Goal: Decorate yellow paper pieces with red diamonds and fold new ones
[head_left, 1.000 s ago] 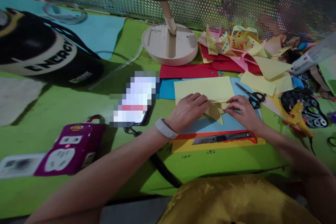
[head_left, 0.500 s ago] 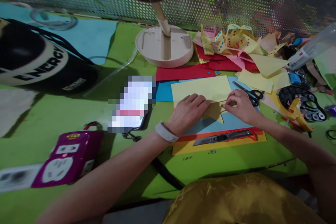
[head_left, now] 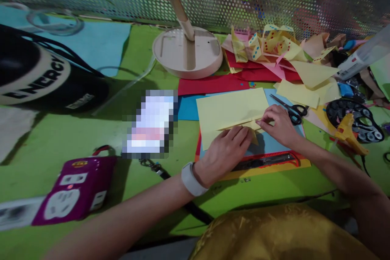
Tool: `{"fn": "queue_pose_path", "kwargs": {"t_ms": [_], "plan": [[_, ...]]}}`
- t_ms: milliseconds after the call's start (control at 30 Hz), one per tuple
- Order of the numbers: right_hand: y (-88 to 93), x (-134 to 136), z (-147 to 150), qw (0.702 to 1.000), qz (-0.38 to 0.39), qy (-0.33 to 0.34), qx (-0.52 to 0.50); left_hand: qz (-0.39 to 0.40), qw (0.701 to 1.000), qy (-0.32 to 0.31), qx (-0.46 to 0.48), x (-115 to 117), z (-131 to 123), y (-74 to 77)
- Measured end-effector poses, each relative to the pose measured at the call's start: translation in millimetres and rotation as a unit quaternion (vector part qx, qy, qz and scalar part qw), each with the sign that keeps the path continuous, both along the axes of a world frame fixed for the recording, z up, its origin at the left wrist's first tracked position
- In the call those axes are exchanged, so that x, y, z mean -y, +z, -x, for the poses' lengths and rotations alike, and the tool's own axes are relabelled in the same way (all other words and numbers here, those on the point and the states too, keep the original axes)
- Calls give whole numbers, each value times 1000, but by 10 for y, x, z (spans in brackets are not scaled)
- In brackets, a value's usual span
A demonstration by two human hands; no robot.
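Note:
A pale yellow sheet of paper (head_left: 230, 105) lies over blue sheets, with a creased, folded part along its near side. My left hand (head_left: 227, 150) is closed at that near part, its fingers bent together over the paper; its thumb is hidden. At the right end of the fold, my right hand (head_left: 278, 124) pinches the paper between thumb and forefinger. Just below my left fingers, a red and black utility knife (head_left: 274, 159) rests on orange and yellow sheets, partly covered by the hand. Black-handled scissors (head_left: 294, 111) lie beyond my right hand.
A phone (head_left: 152, 120) with a blurred screen, a purple power strip (head_left: 76, 189) and a black bottle (head_left: 57, 75) stand left. Behind is a fan base (head_left: 187, 65). Yellow paper scraps (head_left: 298, 93), a paint palette (head_left: 370, 128), a yellow glue gun (head_left: 350, 132) and a clear bottle (head_left: 362, 59) crowd the right.
My left hand has moved down and right along the paper, uncovering the fold and covering part of the knife. My right hand keeps its pinch in nearly the same place.

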State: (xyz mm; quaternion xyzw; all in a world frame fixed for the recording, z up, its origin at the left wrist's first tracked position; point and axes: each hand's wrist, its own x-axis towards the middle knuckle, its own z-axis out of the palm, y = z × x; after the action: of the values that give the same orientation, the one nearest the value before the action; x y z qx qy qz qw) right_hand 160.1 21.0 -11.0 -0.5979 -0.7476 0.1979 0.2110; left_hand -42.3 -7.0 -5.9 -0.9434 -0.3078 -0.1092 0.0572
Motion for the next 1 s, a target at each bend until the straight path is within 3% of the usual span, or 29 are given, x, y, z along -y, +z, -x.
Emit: {"fn": "queue_pose_path", "kwargs": {"t_ms": [1000], "plan": [[36, -27, 21, 999, 12, 9, 34, 46, 997, 26, 54, 9, -69, -56]]}}
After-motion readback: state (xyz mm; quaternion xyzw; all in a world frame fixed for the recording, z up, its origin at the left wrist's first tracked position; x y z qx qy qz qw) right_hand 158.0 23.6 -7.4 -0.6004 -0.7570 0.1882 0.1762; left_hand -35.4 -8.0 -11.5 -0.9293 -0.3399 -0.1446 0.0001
